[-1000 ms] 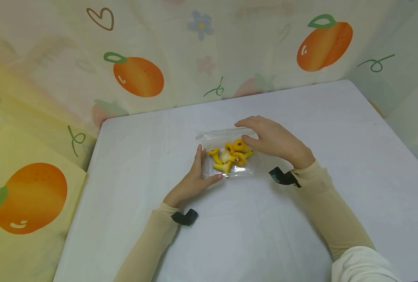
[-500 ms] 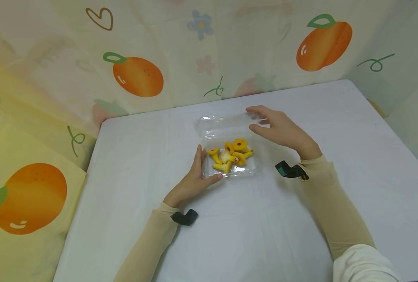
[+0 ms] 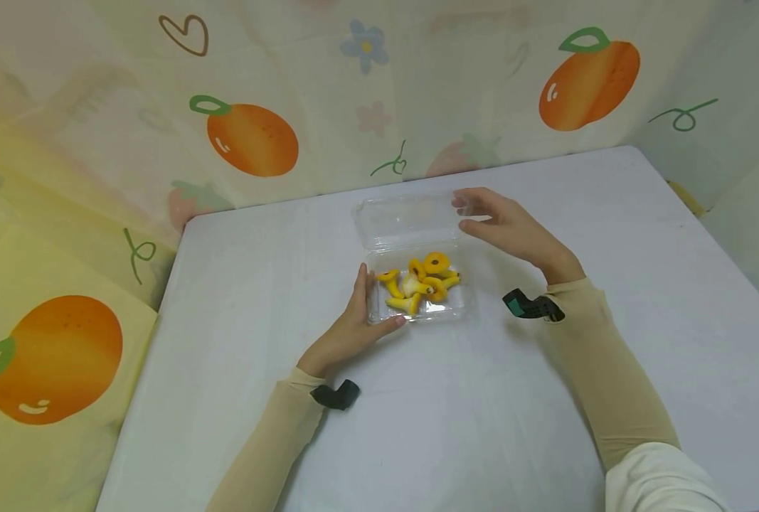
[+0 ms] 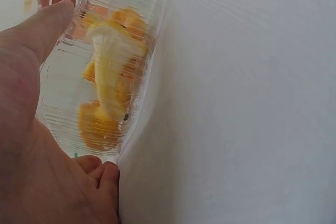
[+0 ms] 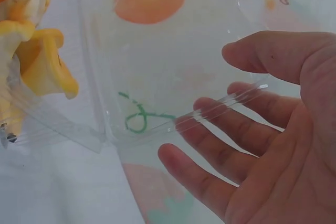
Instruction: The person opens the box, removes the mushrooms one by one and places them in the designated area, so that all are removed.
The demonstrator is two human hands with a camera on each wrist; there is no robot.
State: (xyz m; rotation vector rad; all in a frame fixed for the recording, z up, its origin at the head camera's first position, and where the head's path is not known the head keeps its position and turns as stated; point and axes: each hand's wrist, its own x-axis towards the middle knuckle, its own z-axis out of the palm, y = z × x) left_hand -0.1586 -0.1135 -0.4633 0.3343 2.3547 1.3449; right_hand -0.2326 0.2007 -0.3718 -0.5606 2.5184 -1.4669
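A clear plastic clamshell box stands on the table with its lid raised at the far side. Several yellow, trumpet-shaped mushrooms lie in its base. My left hand holds the left end of the base between thumb and fingers; in the left wrist view, the thumb is on one side and the fingertips curl at the bottom. At the lid's right edge is my right hand. In the right wrist view, its loosely bent fingers lie behind the lid's edge, and the thumb stands apart from it.
A white cloth covers the table. Behind it hangs a pale curtain printed with oranges and flowers. Dark wrist-camera mounts stick out from both sleeves.
The lid has swung up and back, away from the base. My right hand has moved away from me and slightly right with it. The left hand has stayed in place.
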